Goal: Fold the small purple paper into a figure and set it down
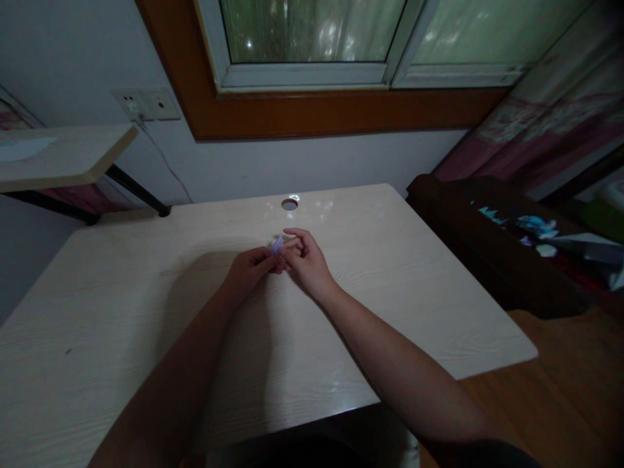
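A small pale purple piece of folded paper (277, 245) is held between my two hands above the middle of the desk. My left hand (249, 268) pinches it from the left, its fingers closed around the lower edge. From the other side, my right hand (307, 260) grips it between thumb and fingers, with the index finger stretched out above. A pointed tip of the paper sticks up between the hands. Fingers hide its lower part, so its full shape cannot be made out.
The light wood-grain desk (400, 279) has a round cable hole (289, 205) near its back edge. A raised shelf (68, 162) on black legs stands at the left. A dark brown chest (468, 253) with assorted items lies beyond the right edge. A cord (166, 162) hangs from the wall socket.
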`<state>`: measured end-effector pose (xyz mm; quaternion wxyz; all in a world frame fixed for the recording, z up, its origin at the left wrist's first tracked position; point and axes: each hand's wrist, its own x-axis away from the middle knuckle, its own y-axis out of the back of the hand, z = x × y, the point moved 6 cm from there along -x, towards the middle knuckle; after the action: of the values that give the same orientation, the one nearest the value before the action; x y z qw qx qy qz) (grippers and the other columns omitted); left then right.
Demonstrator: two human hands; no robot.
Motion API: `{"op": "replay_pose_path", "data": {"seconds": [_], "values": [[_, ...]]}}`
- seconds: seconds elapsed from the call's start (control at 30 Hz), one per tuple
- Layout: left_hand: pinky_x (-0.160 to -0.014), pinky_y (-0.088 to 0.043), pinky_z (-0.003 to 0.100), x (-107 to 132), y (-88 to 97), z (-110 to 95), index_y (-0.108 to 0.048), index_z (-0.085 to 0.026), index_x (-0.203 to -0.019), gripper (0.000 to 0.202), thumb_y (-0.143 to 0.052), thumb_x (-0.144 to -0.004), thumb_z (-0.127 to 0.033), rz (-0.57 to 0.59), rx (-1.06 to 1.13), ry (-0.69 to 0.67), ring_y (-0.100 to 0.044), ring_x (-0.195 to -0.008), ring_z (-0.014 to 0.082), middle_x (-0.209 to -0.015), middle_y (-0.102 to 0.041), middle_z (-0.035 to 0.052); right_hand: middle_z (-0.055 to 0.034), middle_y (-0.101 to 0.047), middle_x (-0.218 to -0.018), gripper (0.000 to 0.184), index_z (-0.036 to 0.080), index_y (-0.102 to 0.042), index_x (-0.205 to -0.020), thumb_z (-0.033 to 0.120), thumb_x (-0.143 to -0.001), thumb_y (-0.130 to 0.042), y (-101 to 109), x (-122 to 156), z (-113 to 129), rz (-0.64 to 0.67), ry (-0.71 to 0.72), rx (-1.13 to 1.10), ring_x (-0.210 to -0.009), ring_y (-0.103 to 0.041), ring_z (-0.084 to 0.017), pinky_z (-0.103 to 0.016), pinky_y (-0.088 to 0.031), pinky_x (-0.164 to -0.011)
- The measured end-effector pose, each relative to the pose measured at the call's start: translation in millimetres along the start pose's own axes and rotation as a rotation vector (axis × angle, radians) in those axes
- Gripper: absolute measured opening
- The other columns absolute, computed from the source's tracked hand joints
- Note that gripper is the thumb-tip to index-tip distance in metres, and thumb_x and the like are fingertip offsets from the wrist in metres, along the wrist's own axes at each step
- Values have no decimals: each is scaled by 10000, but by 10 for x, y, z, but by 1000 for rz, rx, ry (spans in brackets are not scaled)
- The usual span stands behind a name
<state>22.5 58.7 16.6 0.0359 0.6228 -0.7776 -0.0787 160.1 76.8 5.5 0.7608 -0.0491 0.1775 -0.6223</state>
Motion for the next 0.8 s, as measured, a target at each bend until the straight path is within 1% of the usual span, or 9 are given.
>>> {"op": "replay_pose_path", "data": {"seconds": [0.1, 0.27, 0.5, 0.57, 0.67, 0.73, 0.8], "values": [[-760, -533, 280, 3, 6, 5, -714, -152, -770, 254, -675, -826, -397, 0, -15, 19, -677, -738, 170, -753, -733, 43, 59, -621, -773, 400, 255, -544, -1156, 293, -797, -718, 10, 10, 28, -25, -1, 5, -508, -516, -65, -187, -413, -461], [-753, -535, 279, 7, 5, 48, -714, -151, -767, 252, -687, -824, -395, 20, 5, 46, -686, -733, 174, -758, -742, 45, 63, -606, -786, 359, 259, -538, -1152, 278, -827, -690, 17, 30, 81, -51, 29, 22, -469, -497, -50, -185, -389, -436], [-739, -545, 283, 7, 2, 57, -723, -147, -803, 265, -700, -818, -410, 28, 55, 51, -690, -719, 176, -765, -743, 52, 72, -596, -732, 389, 278, -499, -1233, 376, -886, -648, 10, -3, 45, -17, 7, -13, -493, -561, -74, -214, -452, -502], [-734, -547, 286, 8, 1, 46, -721, -145, -794, 273, -701, -815, -416, 27, 52, 57, -687, -714, 178, -758, -740, 54, 69, -607, -744, 451, 278, -484, -1260, 387, -865, -674, -3, -10, 43, -13, -14, -40, -491, -562, -77, -218, -460, -498], [-744, -546, 282, 10, -17, 32, -718, -143, -769, 277, -694, -821, -414, 51, 40, 52, -686, -732, 176, -765, -738, 58, 66, -631, -769, 565, 271, -475, -1272, 361, -788, -754, -28, -4, 39, -4, -73, -41, -469, -528, -66, -205, -443, -464], [-744, -545, 277, 11, -29, 41, -720, -144, -763, 276, -693, -823, -412, 75, 34, 54, -683, -729, 172, -759, -736, 55, 74, -621, -741, 562, 265, -493, -1257, 340, -772, -767, -31, 6, 51, -8, -82, -21, -445, -490, -54, -190, -406, -431], [-736, -546, 277, 11, -33, 67, -724, -147, -771, 274, -700, -816, -416, 92, 37, 72, -682, -715, 170, -744, -734, 50, 83, -595, -704, 521, 262, -510, -1243, 327, -786, -751, -24, 17, 70, -17, -63, -7, -429, -461, -47, -181, -373, -412]]}}
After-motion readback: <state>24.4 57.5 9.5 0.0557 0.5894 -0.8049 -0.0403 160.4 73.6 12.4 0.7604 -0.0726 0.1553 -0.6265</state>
